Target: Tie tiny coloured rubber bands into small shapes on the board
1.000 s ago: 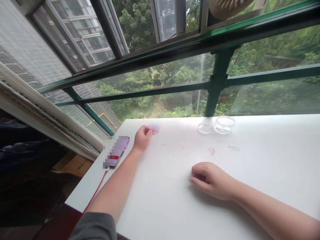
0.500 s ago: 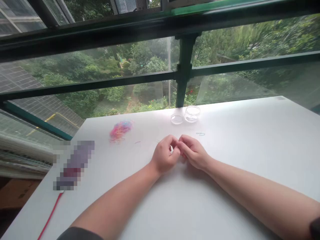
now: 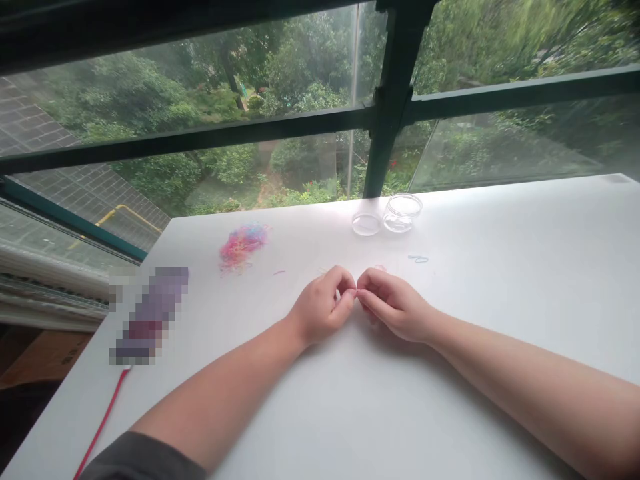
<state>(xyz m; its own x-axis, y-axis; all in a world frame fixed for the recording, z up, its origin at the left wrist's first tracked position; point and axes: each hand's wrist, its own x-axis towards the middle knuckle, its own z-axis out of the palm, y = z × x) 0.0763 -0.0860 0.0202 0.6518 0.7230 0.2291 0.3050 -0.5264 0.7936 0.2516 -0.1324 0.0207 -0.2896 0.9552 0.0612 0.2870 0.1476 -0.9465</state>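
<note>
My left hand and my right hand meet fingertip to fingertip over the white table. Both are closed in a pinch, and whatever lies between the fingertips is too small to make out. Beyond my left hand, a loose pile of thin pink, orange and blue bands is spread on the table. A bluish band lies past my right hand. Just behind that hand a pink band shows in part. One short pinkish strand rests alone between the pile and my left hand.
A clear round jar stands near the window side, with a shallow clear lid beside it. At the left lies a blurred-out phone on a red cable. Green window rails run behind the table.
My left hand has left the pile of bands and come right to meet my right hand, whose fingers have closed to a pinch. The view has turned downward.
</note>
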